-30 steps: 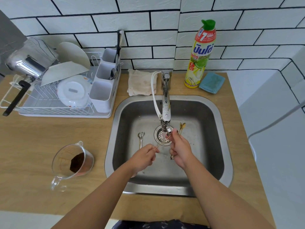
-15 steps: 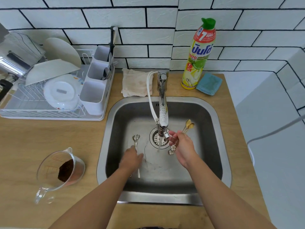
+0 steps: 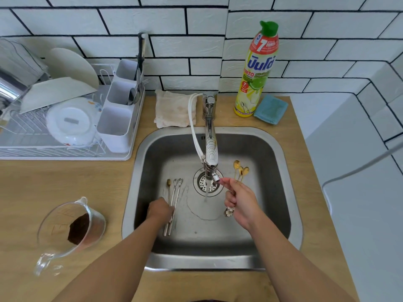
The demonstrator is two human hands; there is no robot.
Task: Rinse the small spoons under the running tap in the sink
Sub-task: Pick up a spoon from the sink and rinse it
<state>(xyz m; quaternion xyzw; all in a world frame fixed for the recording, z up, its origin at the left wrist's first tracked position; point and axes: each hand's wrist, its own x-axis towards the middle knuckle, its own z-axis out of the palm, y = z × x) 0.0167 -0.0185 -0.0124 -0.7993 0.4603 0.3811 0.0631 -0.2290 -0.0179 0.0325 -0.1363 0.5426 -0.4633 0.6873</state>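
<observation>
You have three gold spoons [image 3: 239, 171] right of centre, three more spoons [image 3: 174, 192] on the sink floor left of centre, one bottle [image 3: 257, 70] upper right, one jug [image 3: 72, 227] lower left.

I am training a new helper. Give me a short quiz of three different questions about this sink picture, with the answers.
1. True or false: water runs from the tap.
2. Which hand holds the gold spoons? A) left B) right C) neither
3. Fill in: the silver spoons lie on the floor of the ____, under the left hand.

Key:
1. True; a thin stream falls beside the drain.
2. B; the right hand has its grip on the handles, bowls pointing away.
3. sink.
</observation>
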